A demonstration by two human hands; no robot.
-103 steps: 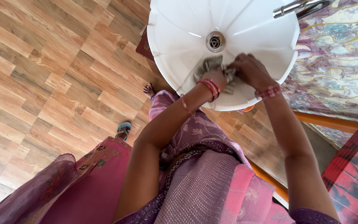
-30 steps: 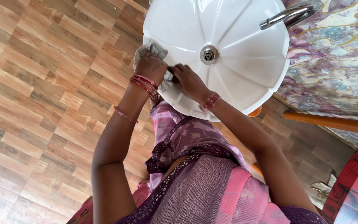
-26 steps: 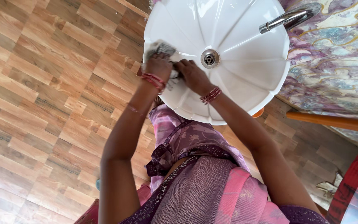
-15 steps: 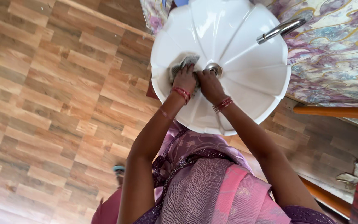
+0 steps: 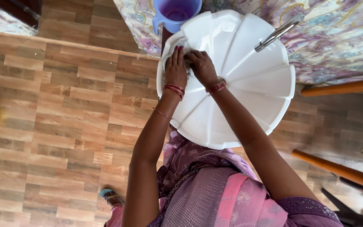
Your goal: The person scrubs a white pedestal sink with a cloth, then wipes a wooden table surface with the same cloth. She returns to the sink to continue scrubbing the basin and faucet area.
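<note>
Two hands work one grey cloth at the far left rim of the single white basin. The left hand presses flat on it, fingers extended; the right hand is curled, clutching it. The bunched cloth's long axis follows the rim. One purple mug stands just beyond; one chrome tap overhangs the far right edge.

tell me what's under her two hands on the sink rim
A grey cloth lies under the left hand and right hand, pressed on the white sink at its rim. Only its edge shows; the rest is covered.
</note>
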